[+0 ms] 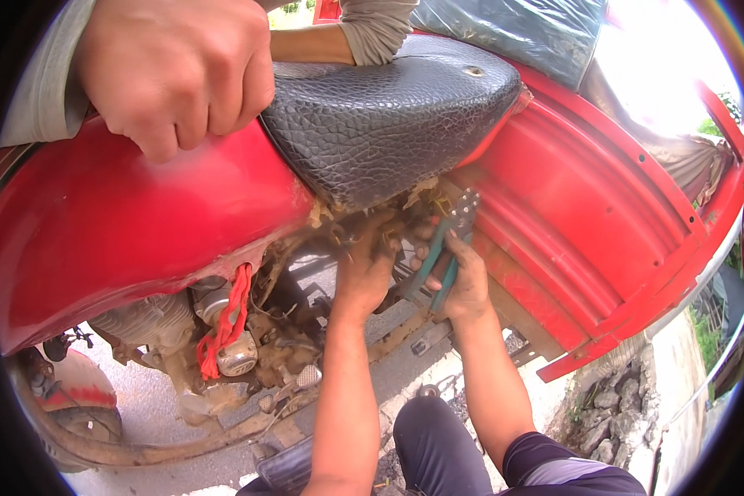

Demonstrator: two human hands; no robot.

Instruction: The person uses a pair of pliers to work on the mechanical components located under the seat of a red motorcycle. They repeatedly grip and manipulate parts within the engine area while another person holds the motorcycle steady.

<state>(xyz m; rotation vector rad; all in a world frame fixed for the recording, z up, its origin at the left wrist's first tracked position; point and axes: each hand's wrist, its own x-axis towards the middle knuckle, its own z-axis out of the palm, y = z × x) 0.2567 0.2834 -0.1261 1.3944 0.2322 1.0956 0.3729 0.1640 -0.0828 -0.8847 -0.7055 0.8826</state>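
One red body panel (570, 223) sits beside a black seat (388, 116); under the seat's lower edge, the left hand (365, 274) reaches in, its grip unclear, while just beside it the right hand (469, 286) clamps green-handled pliers (435, 248).

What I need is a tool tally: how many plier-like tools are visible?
1: the teal-handled tool in the right hand, below the black seat. Others may be hidden under the seat.

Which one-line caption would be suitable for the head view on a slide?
Left hand reaching under a black seat, right hand holding pliers beside a red panel.
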